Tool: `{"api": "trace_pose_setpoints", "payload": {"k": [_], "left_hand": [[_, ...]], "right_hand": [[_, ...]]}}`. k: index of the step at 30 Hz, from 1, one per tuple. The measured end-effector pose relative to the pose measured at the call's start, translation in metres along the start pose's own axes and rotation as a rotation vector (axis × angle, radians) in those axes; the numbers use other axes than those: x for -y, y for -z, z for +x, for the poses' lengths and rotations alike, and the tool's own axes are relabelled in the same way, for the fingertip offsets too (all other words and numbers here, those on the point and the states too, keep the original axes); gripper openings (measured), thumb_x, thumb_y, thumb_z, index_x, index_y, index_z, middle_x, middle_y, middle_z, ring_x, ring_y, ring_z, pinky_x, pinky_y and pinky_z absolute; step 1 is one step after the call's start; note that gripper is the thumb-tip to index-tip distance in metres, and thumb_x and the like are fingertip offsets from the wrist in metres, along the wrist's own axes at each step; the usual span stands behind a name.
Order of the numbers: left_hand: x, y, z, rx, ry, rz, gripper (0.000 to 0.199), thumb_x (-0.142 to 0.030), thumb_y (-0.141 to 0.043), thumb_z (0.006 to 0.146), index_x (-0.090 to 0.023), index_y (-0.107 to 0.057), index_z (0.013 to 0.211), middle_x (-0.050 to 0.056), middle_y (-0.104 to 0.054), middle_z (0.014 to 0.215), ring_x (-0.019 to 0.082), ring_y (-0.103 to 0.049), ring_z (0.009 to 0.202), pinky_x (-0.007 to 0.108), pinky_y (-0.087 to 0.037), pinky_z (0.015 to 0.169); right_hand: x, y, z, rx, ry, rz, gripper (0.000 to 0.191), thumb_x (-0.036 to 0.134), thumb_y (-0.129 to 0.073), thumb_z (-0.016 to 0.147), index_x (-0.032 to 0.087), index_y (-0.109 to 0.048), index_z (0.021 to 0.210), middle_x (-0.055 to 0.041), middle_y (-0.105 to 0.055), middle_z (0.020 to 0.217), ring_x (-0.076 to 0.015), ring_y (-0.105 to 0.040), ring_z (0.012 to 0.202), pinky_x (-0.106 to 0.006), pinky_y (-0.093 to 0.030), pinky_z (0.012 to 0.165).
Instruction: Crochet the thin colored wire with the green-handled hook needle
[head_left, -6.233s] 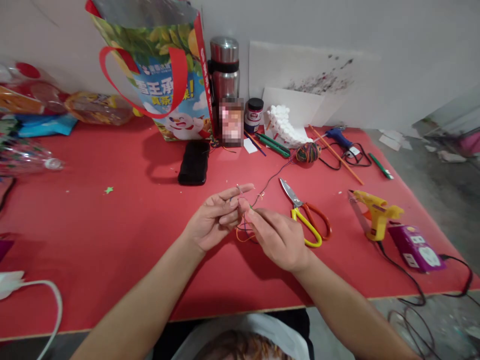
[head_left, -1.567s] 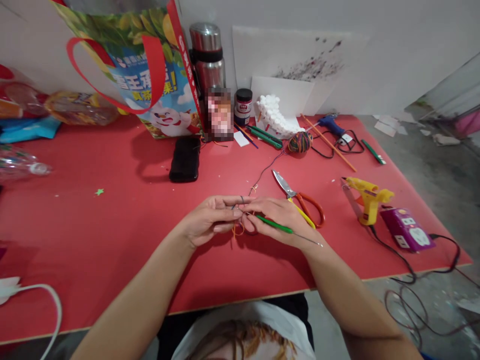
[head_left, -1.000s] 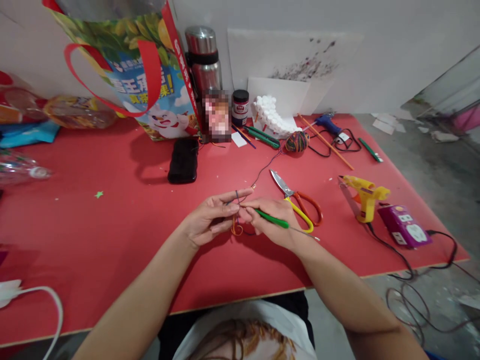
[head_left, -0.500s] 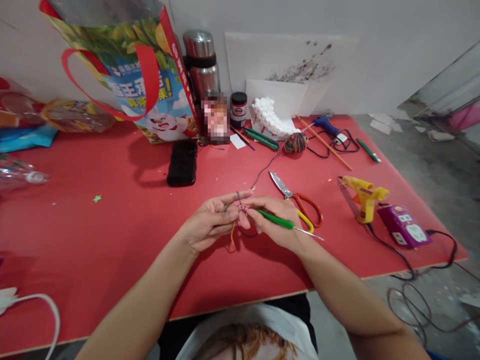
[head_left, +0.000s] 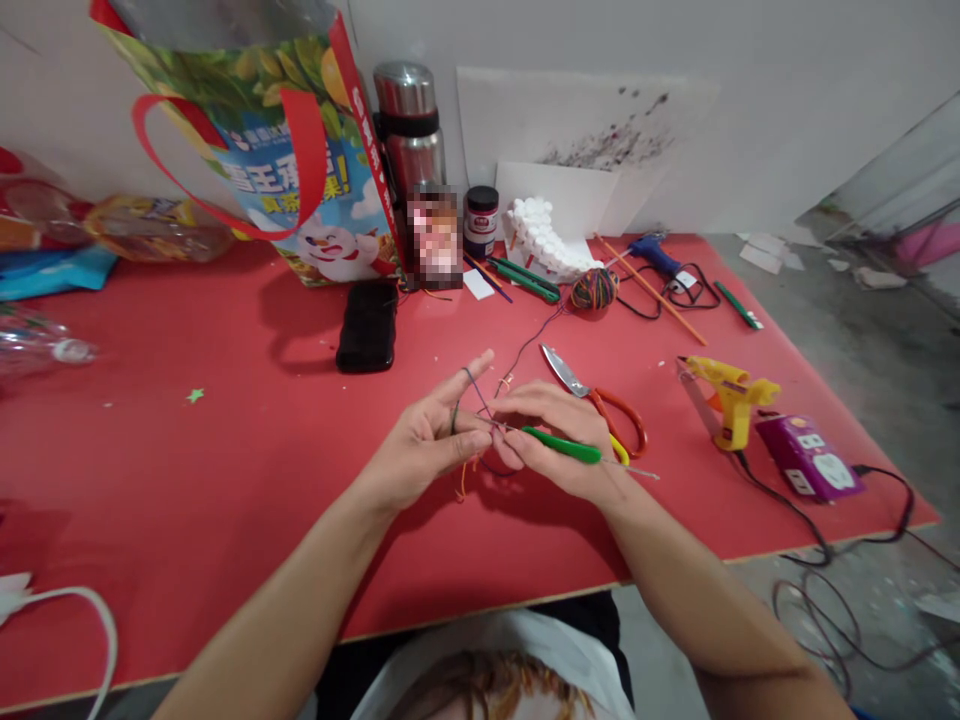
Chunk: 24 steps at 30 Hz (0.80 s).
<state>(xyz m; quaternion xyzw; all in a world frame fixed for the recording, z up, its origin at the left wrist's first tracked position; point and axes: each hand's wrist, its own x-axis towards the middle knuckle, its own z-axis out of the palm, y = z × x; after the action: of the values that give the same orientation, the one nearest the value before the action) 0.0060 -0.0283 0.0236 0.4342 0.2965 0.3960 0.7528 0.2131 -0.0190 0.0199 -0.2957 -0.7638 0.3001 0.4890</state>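
Note:
My right hand (head_left: 559, 435) is closed around a crochet hook with a green handle (head_left: 562, 444), whose thin metal tip points left toward my other hand. With thumb and fingers pinched, my left hand (head_left: 431, 435) holds a small piece of crocheted yarn (head_left: 495, 430), mostly hidden by the fingertips. Dark yarn is looped over the raised left index finger and runs to the hook. An orange yarn tail (head_left: 462, 484) hangs below. From the hands a strand leads back to a multicoloured yarn ball (head_left: 594, 289).
Scissors (head_left: 619, 415) lie just right of my hands on the red table (head_left: 225, 500). Farther right are a yellow glue gun (head_left: 727, 395) and a purple box (head_left: 810, 458) with cords. A black phone-like case (head_left: 367, 326), printed bag (head_left: 315, 180) and steel flask (head_left: 415, 150) stand behind.
My left index finger has lifted and stretched upward, drawing the yarn into a longer slanted line. My right hand and the hook have shifted slightly right, and more of the metal tip shows.

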Motion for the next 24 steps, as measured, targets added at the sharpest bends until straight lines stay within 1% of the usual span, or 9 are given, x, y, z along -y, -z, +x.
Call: {"api": "trace_pose_setpoints", "payload": {"k": [3, 6, 8, 10, 13, 15, 17, 20, 24], "left_hand": [[0.000, 0.000, -0.001, 0.022, -0.002, 0.021, 0.096, -0.023, -0.074, 0.093, -0.023, -0.014, 0.168, 0.010, -0.080, 0.083, 0.008, -0.054, 0.051, 0.017, -0.032, 0.049], [0.000, 0.000, -0.001, 0.066, 0.016, -0.005, 0.094, -0.027, -0.073, 0.093, -0.020, -0.017, 0.168, 0.011, -0.079, 0.078, 0.008, -0.051, 0.046, 0.018, -0.029, 0.046], [0.000, 0.001, -0.001, 0.086, 0.028, -0.019, 0.093, -0.028, -0.073, 0.093, -0.018, -0.018, 0.167, 0.011, -0.078, 0.076, 0.010, -0.055, 0.047, 0.019, -0.032, 0.048], [0.000, 0.001, 0.000, 0.086, 0.041, -0.035, 0.095, -0.029, -0.075, 0.092, -0.018, -0.018, 0.167, 0.012, -0.078, 0.077, 0.012, -0.060, 0.050, 0.020, -0.037, 0.050], [-0.001, 0.002, 0.000, 0.056, 0.047, -0.067, 0.100, -0.029, -0.078, 0.089, -0.018, -0.018, 0.168, 0.012, -0.079, 0.077, 0.014, -0.063, 0.051, 0.021, -0.040, 0.051], [-0.001, 0.003, 0.000, 0.041, 0.039, -0.085, 0.101, -0.028, -0.079, 0.088, -0.017, -0.018, 0.167, 0.011, -0.079, 0.076, 0.014, -0.063, 0.050, 0.021, -0.039, 0.050], [-0.002, 0.004, 0.000, 0.039, 0.032, -0.100, 0.099, -0.026, -0.078, 0.089, -0.016, -0.019, 0.167, 0.011, -0.078, 0.075, 0.013, -0.060, 0.047, 0.020, -0.036, 0.048], [-0.003, 0.003, 0.001, 0.051, 0.018, -0.127, 0.094, -0.025, -0.077, 0.090, -0.016, -0.023, 0.166, 0.011, -0.078, 0.074, 0.008, -0.048, 0.041, 0.019, -0.027, 0.044], [-0.003, 0.001, 0.001, 0.057, 0.019, -0.198, 0.091, -0.023, -0.077, 0.089, -0.017, -0.028, 0.165, 0.009, -0.077, 0.072, 0.003, -0.033, 0.036, 0.018, -0.016, 0.041]], "right_hand": [[0.002, 0.001, 0.000, 0.018, 0.012, 0.017, 0.019, 0.023, -0.070, 0.094, 0.020, -0.074, 0.112, -0.0087, -0.077, 0.096, -0.0190, -0.072, 0.090, -0.035, -0.059, 0.081], [0.002, 0.001, 0.000, 0.045, 0.051, 0.014, 0.023, 0.021, -0.066, 0.094, 0.020, -0.073, 0.115, -0.0091, -0.078, 0.098, -0.0206, -0.073, 0.094, -0.037, -0.059, 0.086], [0.002, 0.002, -0.001, 0.057, 0.079, -0.003, 0.024, 0.019, -0.065, 0.093, 0.020, -0.072, 0.115, -0.0090, -0.079, 0.097, -0.0205, -0.073, 0.094, -0.036, -0.059, 0.087], [0.002, 0.003, -0.002, 0.055, 0.057, -0.048, 0.019, 0.019, -0.066, 0.091, 0.021, -0.072, 0.110, -0.0065, -0.079, 0.092, -0.0181, -0.074, 0.084, -0.031, -0.059, 0.079], [0.002, 0.004, -0.005, 0.034, -0.042, -0.104, 0.006, 0.025, -0.071, 0.091, 0.022, -0.072, 0.097, -0.0013, -0.078, 0.081, -0.0131, -0.071, 0.066, -0.023, -0.054, 0.061], [0.002, 0.003, -0.007, 0.032, -0.069, -0.100, 0.005, 0.027, -0.072, 0.093, 0.023, -0.073, 0.095, -0.0010, -0.079, 0.082, -0.0124, -0.071, 0.065, -0.022, -0.053, 0.059], [0.004, 0.001, -0.009, 0.019, -0.078, -0.080, 0.007, 0.027, -0.074, 0.093, 0.023, -0.075, 0.097, -0.0025, -0.080, 0.087, -0.0140, -0.073, 0.071, -0.024, -0.056, 0.064], [0.007, -0.007, -0.010, -0.067, -0.201, 0.112, 0.009, 0.026, -0.077, 0.091, 0.023, -0.075, 0.099, -0.0032, -0.079, 0.088, -0.0137, -0.072, 0.067, -0.025, -0.057, 0.061], [0.006, -0.023, -0.009, -0.165, -0.485, 0.662, 0.017, 0.033, -0.080, 0.088, 0.021, -0.071, 0.093, 0.0009, -0.073, 0.072, -0.0101, -0.061, 0.046, -0.023, -0.051, 0.044]]}}
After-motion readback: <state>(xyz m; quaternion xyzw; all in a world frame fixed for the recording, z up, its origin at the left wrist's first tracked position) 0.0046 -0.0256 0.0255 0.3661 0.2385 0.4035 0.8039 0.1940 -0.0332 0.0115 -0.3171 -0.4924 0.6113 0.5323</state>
